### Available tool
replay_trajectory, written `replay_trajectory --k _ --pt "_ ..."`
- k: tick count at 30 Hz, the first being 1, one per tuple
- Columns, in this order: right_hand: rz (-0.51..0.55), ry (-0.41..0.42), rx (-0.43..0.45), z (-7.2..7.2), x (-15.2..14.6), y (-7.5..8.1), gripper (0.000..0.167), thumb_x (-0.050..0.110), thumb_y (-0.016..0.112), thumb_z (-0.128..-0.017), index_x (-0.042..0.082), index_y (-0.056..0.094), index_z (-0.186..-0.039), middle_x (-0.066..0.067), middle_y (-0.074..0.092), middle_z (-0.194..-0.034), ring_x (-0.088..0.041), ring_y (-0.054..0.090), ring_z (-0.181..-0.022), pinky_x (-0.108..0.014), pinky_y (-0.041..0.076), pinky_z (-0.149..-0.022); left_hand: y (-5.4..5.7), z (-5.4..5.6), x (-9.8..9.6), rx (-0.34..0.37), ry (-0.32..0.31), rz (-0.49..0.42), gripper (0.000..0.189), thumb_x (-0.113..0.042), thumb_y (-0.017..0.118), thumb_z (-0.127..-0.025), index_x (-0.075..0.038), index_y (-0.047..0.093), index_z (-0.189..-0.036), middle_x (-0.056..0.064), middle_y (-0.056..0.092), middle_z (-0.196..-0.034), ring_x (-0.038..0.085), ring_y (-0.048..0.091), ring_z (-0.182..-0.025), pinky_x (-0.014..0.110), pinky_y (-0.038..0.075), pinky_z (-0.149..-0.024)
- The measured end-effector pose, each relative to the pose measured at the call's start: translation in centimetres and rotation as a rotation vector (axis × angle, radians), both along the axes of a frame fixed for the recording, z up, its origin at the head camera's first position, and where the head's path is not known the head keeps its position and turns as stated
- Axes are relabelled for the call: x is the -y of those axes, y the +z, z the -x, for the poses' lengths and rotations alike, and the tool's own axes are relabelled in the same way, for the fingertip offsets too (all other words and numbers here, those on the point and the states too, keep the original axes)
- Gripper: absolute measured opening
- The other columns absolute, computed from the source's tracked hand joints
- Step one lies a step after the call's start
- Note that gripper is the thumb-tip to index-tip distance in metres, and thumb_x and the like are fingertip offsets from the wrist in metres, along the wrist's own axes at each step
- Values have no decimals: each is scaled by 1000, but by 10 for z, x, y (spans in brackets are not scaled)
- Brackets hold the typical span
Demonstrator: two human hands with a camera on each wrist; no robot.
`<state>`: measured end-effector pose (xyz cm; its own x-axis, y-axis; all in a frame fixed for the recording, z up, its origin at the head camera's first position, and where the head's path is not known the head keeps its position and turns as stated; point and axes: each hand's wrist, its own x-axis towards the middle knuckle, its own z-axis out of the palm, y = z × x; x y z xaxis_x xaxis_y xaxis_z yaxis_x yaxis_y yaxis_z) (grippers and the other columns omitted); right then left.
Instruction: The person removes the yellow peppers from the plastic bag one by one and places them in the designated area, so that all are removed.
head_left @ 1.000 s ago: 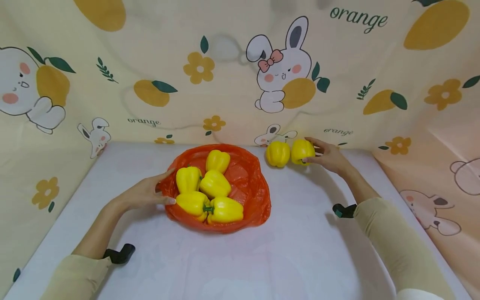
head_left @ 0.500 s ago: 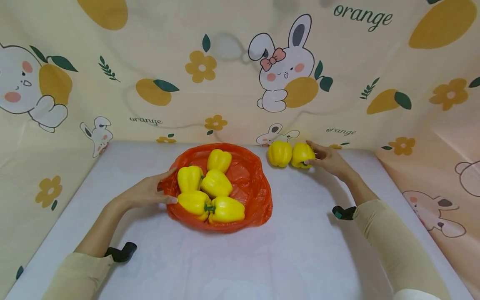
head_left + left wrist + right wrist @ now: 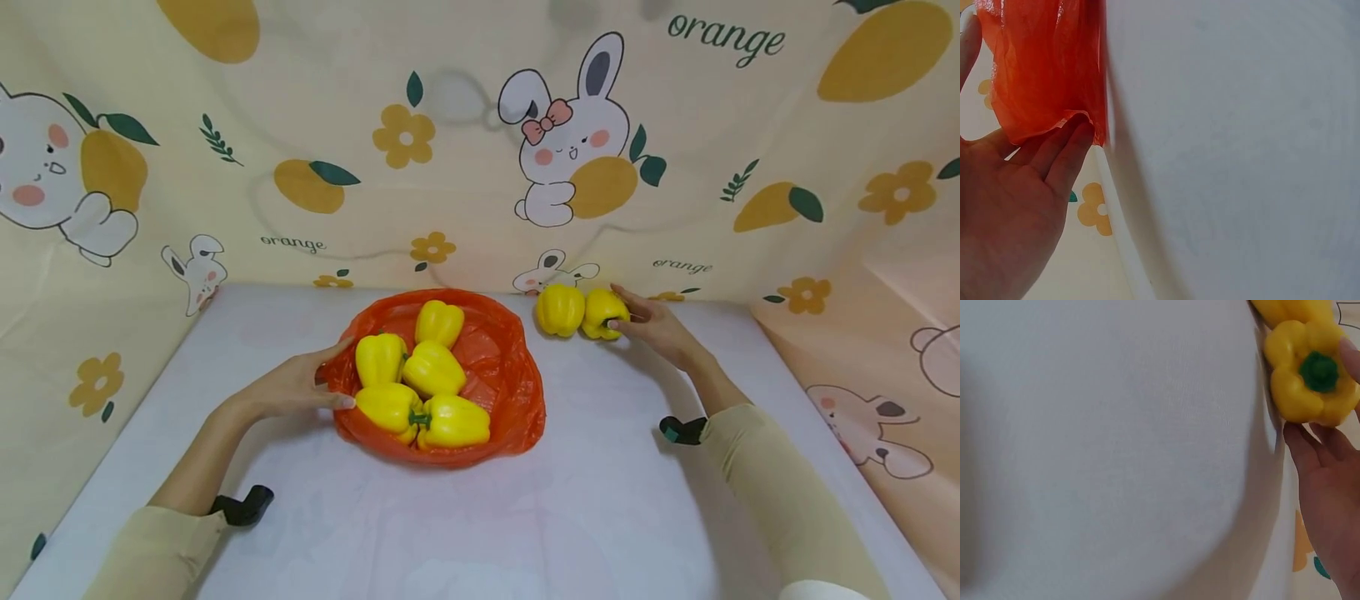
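Right hand: the right hand (image 3: 652, 322) grips a glossy, blocky yellow bell pepper (image 3: 602, 313), thumb on the near side, fingers round the far side.
Gripped pepper: within the fingers, green stem (image 3: 1319, 372) facing the person; whether it bears on the white cloth-covered worktop (image 3: 450, 533) or is just clear of it, cannot tell.
Neighbour: a second lobed yellow bell pepper (image 3: 560, 311) just beyond the right fingertips, on their left; touching or barely apart, unclear.
Left hand: the left hand (image 3: 292, 385) has thumb and fingers spread wide, fingertips touching the side of a thin, crinkled red plastic bag (image 3: 529, 392); not clenched.
Bag contents: five glossy yellow bell peppers (image 3: 433, 368), to the right of the left hand, inside the rolled-down mouth.
Pepper weight: probably light for one hand; the even sheen hints at imitation, unconfirmed.
Pepper feel: likely firm, smooth and somewhat slippery; a hard pinch on the rounded shoulders could skid.
Pepper hold: best across the widest sides, pads in the grooves between lobes; stem looks too short for a grip.
Bag feel: likely flimsy and easily crumpled; light fingertips on the outer wall should suit, as a tug could fold the rim.
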<state>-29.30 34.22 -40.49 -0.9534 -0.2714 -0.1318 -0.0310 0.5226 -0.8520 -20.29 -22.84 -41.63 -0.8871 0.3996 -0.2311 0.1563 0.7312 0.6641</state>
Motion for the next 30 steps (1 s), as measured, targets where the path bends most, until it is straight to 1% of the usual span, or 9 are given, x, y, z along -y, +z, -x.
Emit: replay_trajectory --k 3,5,10,12,15,20,28,30 --pt "-11 -19 -12 3 -3 -5 77 30 68 -96 21 25 -159 -2 20 -165 -33 16 -150 -58 14 -120 0 0 -1 8 -3 3 106 -57 74 -81 -10 20 -159 22 33 -157 44 29 -143 67 29 -109" --pt "-9 -35 -23 6 -4 -8 77 34 68 -95 23 27 -159 -1 22 -164 -31 19 -150 -55 17 -120 -1 0 -1 16 -2 4 106 -58 74 -81 -11 19 -159 22 33 -157 44 29 -143 67 29 -109" --pt "-5 -71 -80 11 -4 -8 74 36 71 -92 25 34 -156 -4 30 -162 -32 29 -147 -53 24 -118 0 1 0 32 -1 13 107 -59 73 -81 -11 18 -160 23 31 -157 44 30 -142 67 32 -108" --pt "-20 -76 -110 12 -3 -6 73 35 71 -92 25 36 -155 -4 30 -161 -33 28 -147 -53 24 -119 1 1 0 32 0 16 107 -59 73 -81 -11 18 -160 23 31 -158 44 30 -142 67 33 -107" --pt "-23 -82 -138 12 0 -1 72 31 72 -93 23 37 -155 -2 30 -161 -31 24 -149 -52 20 -120 1 1 0 28 -2 12 107 -59 73 -80 -11 18 -159 23 32 -157 45 30 -142 68 33 -107" --pt "-9 -85 -150 12 11 7 70 26 73 -92 23 39 -154 -1 34 -160 -26 23 -149 -48 19 -121 1 1 1 25 -3 8 107 -58 73 -80 -10 19 -159 24 31 -157 45 30 -142 68 32 -107" --pt "5 -46 -191 6 40 25 67 20 74 -91 22 44 -151 1 38 -157 -26 26 -148 -48 22 -120 1 1 1 -12 -16 7 105 -57 73 -82 -10 20 -159 24 35 -155 45 32 -141 68 30 -108" --pt "24 -28 -201 5 49 29 66 18 74 -91 20 45 -151 0 39 -157 -26 27 -148 -48 23 -120 1 1 2 -10 -16 9 105 -58 73 -82 -9 20 -159 24 35 -155 45 32 -141 68 31 -108"
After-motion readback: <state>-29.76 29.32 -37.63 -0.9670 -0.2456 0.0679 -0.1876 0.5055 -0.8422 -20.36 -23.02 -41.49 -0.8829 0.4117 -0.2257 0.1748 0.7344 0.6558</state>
